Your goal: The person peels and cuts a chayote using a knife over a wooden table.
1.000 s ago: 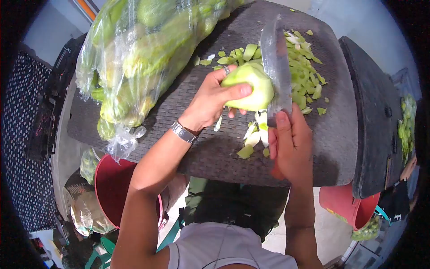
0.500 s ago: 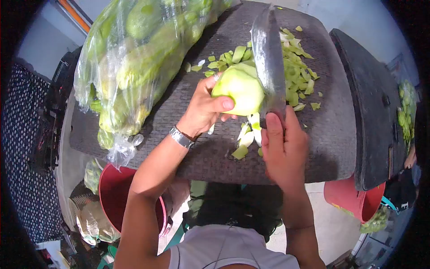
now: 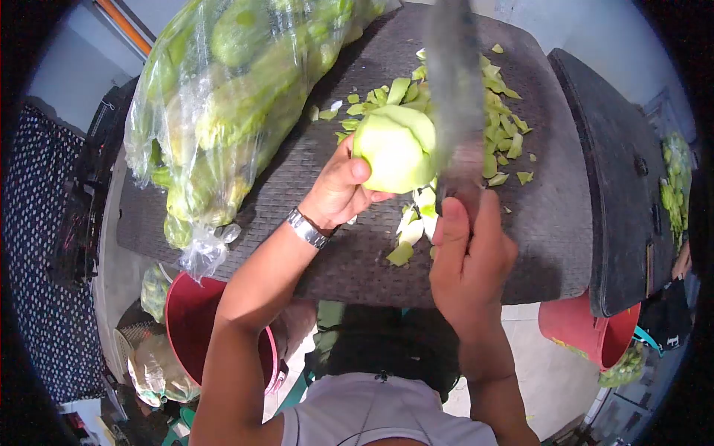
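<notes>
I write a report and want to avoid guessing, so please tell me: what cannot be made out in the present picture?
Knife: head view, blade blurred, tip lost at the top edge, handle mostly hidden in the right hand.
Left hand: head view, several fingers hidden behind the pale green fruit.
Plastic bag: head view, upper end cut off by the top edge.

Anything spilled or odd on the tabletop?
Loose green peelings lie scattered over the dark table, not in a container; untidy, though likely just cutting waste. The knife blade looks smeared, probably motion blur.
</notes>
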`<act>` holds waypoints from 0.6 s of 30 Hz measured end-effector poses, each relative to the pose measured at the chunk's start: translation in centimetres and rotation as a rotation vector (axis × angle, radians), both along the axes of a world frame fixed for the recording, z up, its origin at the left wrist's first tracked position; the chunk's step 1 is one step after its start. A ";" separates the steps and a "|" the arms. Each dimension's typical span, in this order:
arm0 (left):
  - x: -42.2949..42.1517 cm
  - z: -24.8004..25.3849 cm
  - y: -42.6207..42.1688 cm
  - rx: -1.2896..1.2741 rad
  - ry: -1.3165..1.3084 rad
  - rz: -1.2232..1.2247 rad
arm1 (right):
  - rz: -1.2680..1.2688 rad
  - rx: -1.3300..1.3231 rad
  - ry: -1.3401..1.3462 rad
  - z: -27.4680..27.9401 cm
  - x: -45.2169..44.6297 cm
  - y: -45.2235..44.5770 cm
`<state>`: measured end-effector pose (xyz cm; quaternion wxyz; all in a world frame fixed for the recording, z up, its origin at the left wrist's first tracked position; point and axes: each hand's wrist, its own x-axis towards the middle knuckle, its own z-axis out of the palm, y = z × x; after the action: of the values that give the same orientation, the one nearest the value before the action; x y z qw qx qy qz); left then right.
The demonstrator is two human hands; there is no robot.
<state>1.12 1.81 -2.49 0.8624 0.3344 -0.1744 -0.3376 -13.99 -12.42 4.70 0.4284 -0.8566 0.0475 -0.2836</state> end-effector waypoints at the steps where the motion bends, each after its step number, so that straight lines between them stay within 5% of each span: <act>1: 0.1 0.0 0.0 -0.009 -0.034 -0.012 | 0.013 -0.003 0.031 0.1 -0.1 0.0; 9: 0.1 0.6 -0.2 -0.020 -0.048 -0.014 | -0.082 0.181 0.103 2.2 -1.8 0.5; 12: 0.4 0.1 0.1 -0.020 -0.083 -0.025 | -0.027 -0.125 0.142 1.6 -0.6 0.2; 18: 0.1 0.6 0.0 0.072 -0.111 0.000 | 0.064 -0.020 0.164 0.5 -0.1 -0.9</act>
<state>1.17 1.84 -1.93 0.8389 0.3834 -0.2098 -0.3245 -14.09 -13.27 5.17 0.4232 -0.8824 0.0522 -0.1990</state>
